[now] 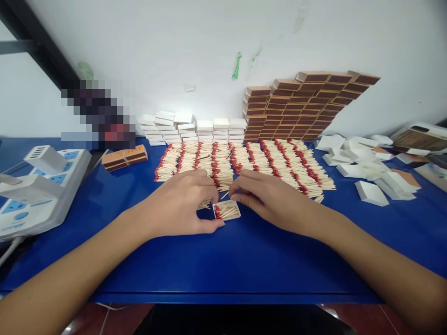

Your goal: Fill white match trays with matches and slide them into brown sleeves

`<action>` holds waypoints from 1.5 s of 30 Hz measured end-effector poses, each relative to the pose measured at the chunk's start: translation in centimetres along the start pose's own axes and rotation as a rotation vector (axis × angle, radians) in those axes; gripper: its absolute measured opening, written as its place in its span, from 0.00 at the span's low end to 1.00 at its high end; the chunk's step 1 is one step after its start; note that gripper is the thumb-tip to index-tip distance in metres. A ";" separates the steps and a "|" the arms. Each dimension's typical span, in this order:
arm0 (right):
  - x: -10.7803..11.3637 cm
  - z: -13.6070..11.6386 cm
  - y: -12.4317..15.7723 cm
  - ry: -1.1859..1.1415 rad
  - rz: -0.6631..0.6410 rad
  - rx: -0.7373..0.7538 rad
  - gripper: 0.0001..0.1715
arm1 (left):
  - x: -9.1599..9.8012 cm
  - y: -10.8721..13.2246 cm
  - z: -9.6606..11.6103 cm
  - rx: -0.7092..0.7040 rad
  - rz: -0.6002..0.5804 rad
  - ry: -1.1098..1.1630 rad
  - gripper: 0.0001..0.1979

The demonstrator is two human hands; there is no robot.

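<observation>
A small white matchbox tray (226, 217) lies on the blue table, part filled with red-headed matches. My left hand (181, 202) grips it from the left, thumb along the near side and fingers at the far side. Close above the tray's right end, my right hand (263, 197) has its fingertips pinched together. A single match (224, 196) sticks out from them, its red head pointing toward the tray. Just beyond both hands spreads a wide layer of loose matches (195, 160) in several rows. Part of this layer is hidden behind my hands.
White trays (213, 124) stand stacked along the wall, beside a tall stack of brown matchboxes (296, 109). More white trays (363, 156) lie scattered at right, near a phone (421, 137). At left are a bundle of matchboxes (125, 158) and a power strip (70, 186) with plugs.
</observation>
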State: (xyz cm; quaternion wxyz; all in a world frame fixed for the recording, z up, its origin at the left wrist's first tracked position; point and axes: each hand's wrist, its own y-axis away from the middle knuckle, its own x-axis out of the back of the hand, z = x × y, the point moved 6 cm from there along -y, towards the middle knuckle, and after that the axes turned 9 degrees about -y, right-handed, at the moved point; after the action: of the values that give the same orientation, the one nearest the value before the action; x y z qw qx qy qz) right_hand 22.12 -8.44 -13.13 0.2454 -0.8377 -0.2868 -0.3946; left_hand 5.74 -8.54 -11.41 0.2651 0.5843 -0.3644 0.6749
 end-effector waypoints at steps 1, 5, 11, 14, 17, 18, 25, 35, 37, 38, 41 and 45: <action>0.1 0.5 -0.2 0.027 0.021 0.002 0.11 | 0.0 0.0 0.0 0.000 -0.008 0.002 0.14; -0.3 1.7 -0.6 0.093 0.008 -0.010 0.11 | 0.1 -0.1 0.0 0.014 -0.025 0.011 0.14; -0.5 1.7 -0.9 0.076 0.023 -0.017 0.08 | -0.1 0.0 0.0 0.012 -0.040 0.001 0.14; -0.4 1.8 -0.9 0.064 0.015 -0.050 0.07 | -0.1 0.0 -0.1 0.012 -0.040 -0.004 0.15; 0.0 1.9 -0.6 0.072 0.012 -0.078 0.08 | 0.0 0.0 -0.1 0.007 -0.033 -0.016 0.15; 0.2 1.9 -0.5 0.076 0.008 -0.083 0.08 | 0.0 0.0 -0.1 0.006 -0.028 -0.015 0.15; 0.3 2.6 -0.2 0.153 -0.047 -0.117 0.10 | -0.1 0.0 -0.1 -0.003 -0.023 -0.028 0.15; -0.3 2.0 -0.5 0.212 -0.054 -0.115 0.11 | 0.1 0.0 -0.1 0.007 -0.023 -0.005 0.14; -0.4 2.0 -0.5 0.212 -0.057 -0.125 0.12 | 0.1 -0.1 -0.1 0.009 -0.027 -0.003 0.14; -0.4 2.0 -0.5 0.211 -0.051 -0.127 0.12 | 0.1 -0.1 -0.1 0.012 -0.030 -0.003 0.14; -0.3 1.8 -0.6 0.193 -0.012 -0.099 0.10 | 0.1 0.0 -0.1 0.018 -0.037 -0.004 0.14; -0.5 1.4 -0.8 0.154 0.007 -0.045 0.08 | 0.1 -0.1 -0.1 0.016 -0.038 -0.004 0.14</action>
State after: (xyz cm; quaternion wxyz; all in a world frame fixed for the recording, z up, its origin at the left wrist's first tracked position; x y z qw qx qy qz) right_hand 22.06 -7.13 -14.24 0.2493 -0.8110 -0.2554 -0.4635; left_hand 5.71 -8.43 -11.26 0.2726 0.5945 -0.3484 0.6715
